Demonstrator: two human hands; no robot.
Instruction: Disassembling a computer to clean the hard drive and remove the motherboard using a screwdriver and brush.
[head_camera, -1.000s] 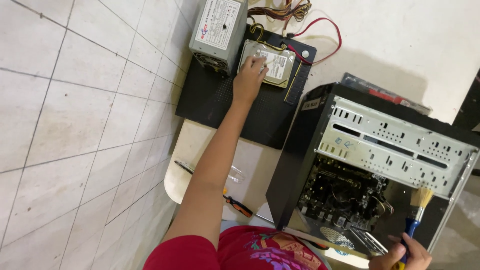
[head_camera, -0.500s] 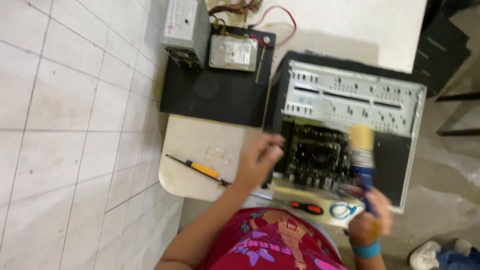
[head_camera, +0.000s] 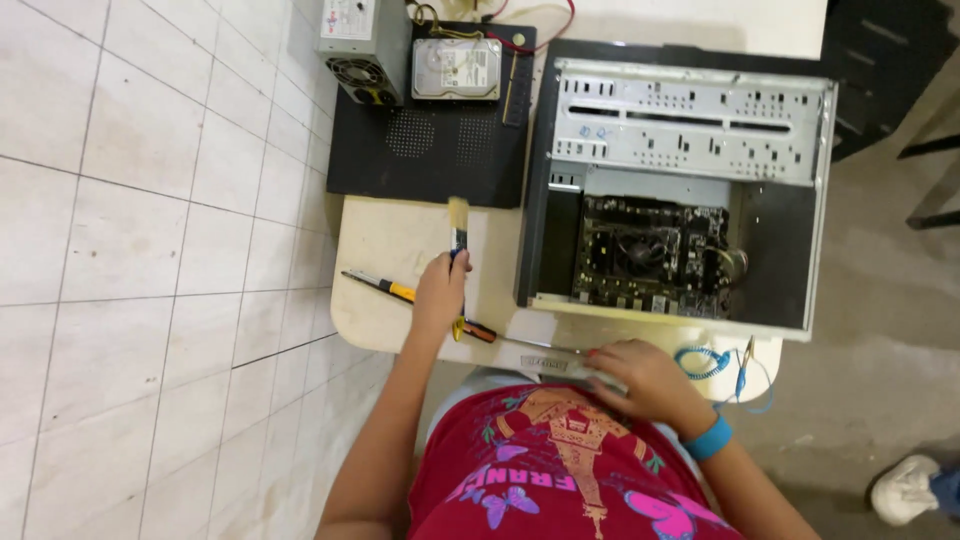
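My left hand (head_camera: 440, 295) is closed around the blue handle of a small paintbrush (head_camera: 459, 225), whose pale bristles point away from me over the cream table (head_camera: 390, 235). My right hand (head_camera: 640, 378), with a blue band on the wrist, rests palm down on the near table edge. Its fingers cover a pale thing, and whether it grips anything is unclear. An open computer case (head_camera: 690, 110) lies on its side just beyond that hand, with the motherboard (head_camera: 650, 250) exposed. A screwdriver with an orange and black handle (head_camera: 478, 331) lies between my hands.
A black side panel (head_camera: 430, 160) carries a hard drive (head_camera: 457, 68) and a grey power supply (head_camera: 362, 40) with loose cables. A yellow-handled screwdriver (head_camera: 385, 287) and a coiled blue cord (head_camera: 700, 358) lie on the table. Pale tiles (head_camera: 150, 250) are left, someone's shoe (head_camera: 905, 488) lower right.
The paintbrush has passed from my right hand to my left. My left hand came back from the hard drive to the table's middle, and my right hand dropped to the near edge.
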